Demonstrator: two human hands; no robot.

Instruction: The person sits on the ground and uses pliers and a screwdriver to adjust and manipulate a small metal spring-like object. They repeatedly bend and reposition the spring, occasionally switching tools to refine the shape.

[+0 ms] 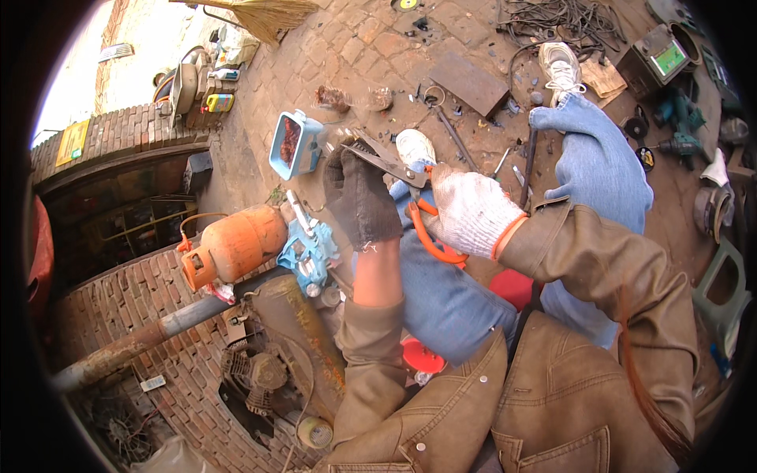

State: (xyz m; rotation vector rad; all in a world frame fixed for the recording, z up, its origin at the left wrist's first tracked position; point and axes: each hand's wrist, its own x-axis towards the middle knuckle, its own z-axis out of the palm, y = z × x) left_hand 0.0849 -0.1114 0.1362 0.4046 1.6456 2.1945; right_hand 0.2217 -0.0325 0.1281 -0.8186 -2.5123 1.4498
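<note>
My right hand (477, 209), in a white knit glove with an orange cuff, grips a pair of orange-handled shears (418, 180). Their grey blades stand apart and point up and left, toward my left hand (359, 197). That hand wears a dark, worn glove, and its fingers are closed beside the blades. A small dark edge shows at its fingertips; what it holds is too hidden to name. Just left of this hand, a light blue plastic tub (313, 150) with reddish-brown contents is on the ground.
An orange gas cylinder (240, 243) and a blue plastic piece (307, 251) are at left. A metal slab (470, 83) and a rod (456, 138) lie ahead. A green drill (682, 126) is at far right, a cable heap (564, 24) at the back.
</note>
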